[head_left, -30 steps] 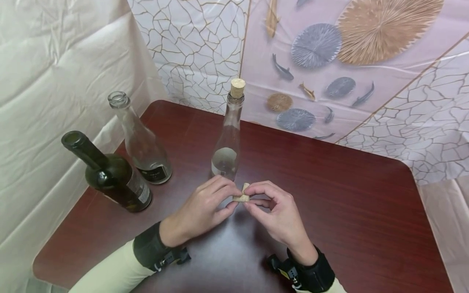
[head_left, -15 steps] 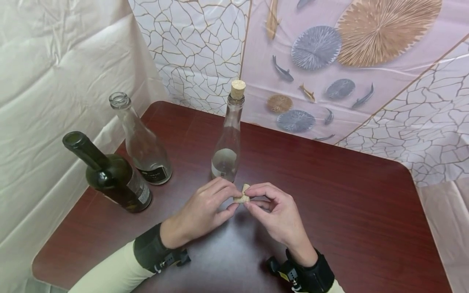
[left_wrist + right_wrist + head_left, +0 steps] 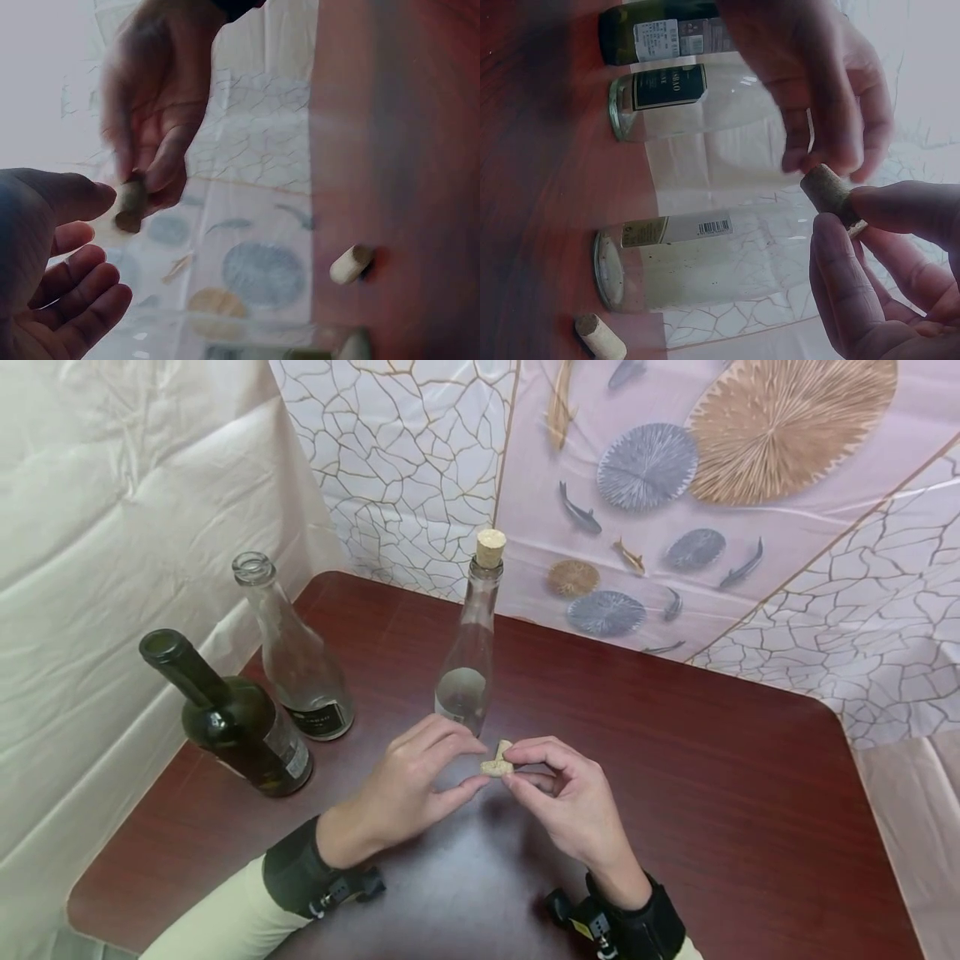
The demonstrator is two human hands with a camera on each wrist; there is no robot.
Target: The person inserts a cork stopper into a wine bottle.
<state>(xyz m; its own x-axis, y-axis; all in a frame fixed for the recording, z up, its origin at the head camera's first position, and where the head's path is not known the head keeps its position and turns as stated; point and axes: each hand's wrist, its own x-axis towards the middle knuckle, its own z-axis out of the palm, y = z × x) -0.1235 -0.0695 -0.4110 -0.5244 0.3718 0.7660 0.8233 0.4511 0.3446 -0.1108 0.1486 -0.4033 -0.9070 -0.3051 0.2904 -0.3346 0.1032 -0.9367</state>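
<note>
My right hand [image 3: 573,797] pinches a small cork [image 3: 495,769] between thumb and fingertips above the table. The cork's free end points toward my left hand [image 3: 408,781], whose thumb and fingers are spread apart and hold nothing. A second cork [image 3: 351,264] lies on its side on the tabletop; from the head it overlaps the held one. Just behind the hands stands a clear bottle [image 3: 468,635] with a larger cork [image 3: 491,549] in its mouth. In the right wrist view the held cork [image 3: 826,189] looks tapered, and the clear bottle [image 3: 705,262] shows a label.
At the left of the dark red table [image 3: 675,760], a green bottle [image 3: 225,710] and another clear bottle [image 3: 300,652] stand upright without corks. White cloth [image 3: 135,510] hangs along the left side, and a patterned sheet [image 3: 600,552] hangs behind the table.
My left thumb and fingers have come off the cork and opened, and the left hand has drawn slightly left. The right hand keeps hold of the cork. The head view has shifted a little.
</note>
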